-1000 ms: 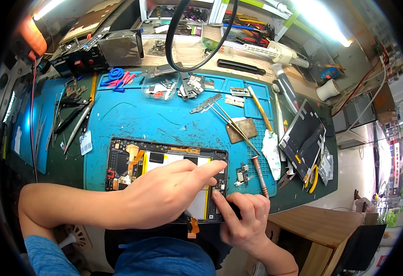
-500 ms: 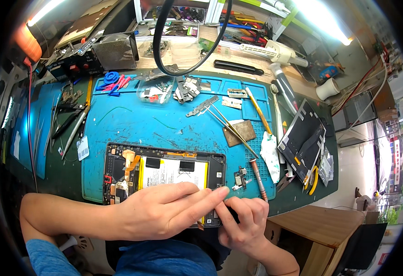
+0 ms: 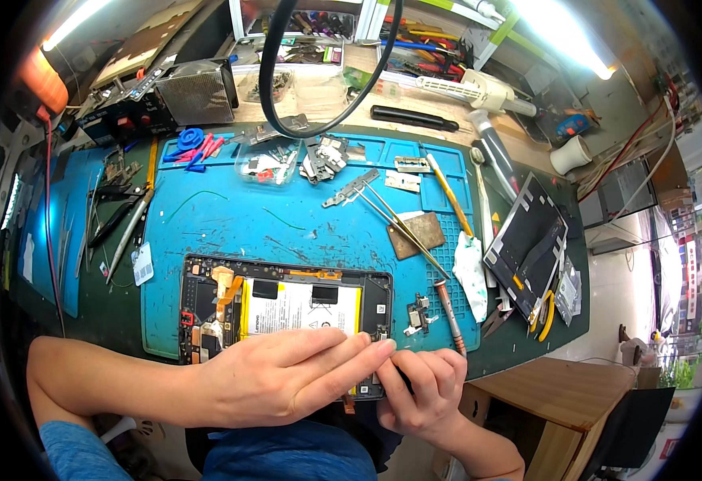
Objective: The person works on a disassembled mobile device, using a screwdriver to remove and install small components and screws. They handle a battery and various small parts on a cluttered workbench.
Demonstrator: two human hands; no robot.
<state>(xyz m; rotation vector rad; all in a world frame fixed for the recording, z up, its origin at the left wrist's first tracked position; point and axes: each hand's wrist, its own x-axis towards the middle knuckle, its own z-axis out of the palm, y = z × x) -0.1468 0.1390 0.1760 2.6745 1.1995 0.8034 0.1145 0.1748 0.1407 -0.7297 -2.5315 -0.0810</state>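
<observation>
An opened tablet (image 3: 373,303) lies at the near edge of the blue mat, its insides facing up. A white battery (image 3: 291,317) with yellow edges fills its middle, and copper-coloured flex strips run at its left. My left hand (image 3: 287,375) reaches across the tablet's near side with fingers stretched out, the fingertips at the right edge beside my right hand; its thumb is hidden. With curled fingers my right hand (image 3: 425,389) holds the tablet's near right corner. A short copper-coloured flex end (image 3: 349,403) hangs out below the near edge.
Right of the tablet are a small metal part (image 3: 419,315), a screwdriver (image 3: 449,313) and tweezers (image 3: 403,228). Farther right stands a dark panel (image 3: 527,240). Pliers (image 3: 114,216) lie left. A box of small parts (image 3: 269,164) sits at the back, under a black cable loop (image 3: 267,80).
The tablet's far left edge sits slightly nearer to me. My left hand has shifted a little down and left, while my right hand stays at the corner.
</observation>
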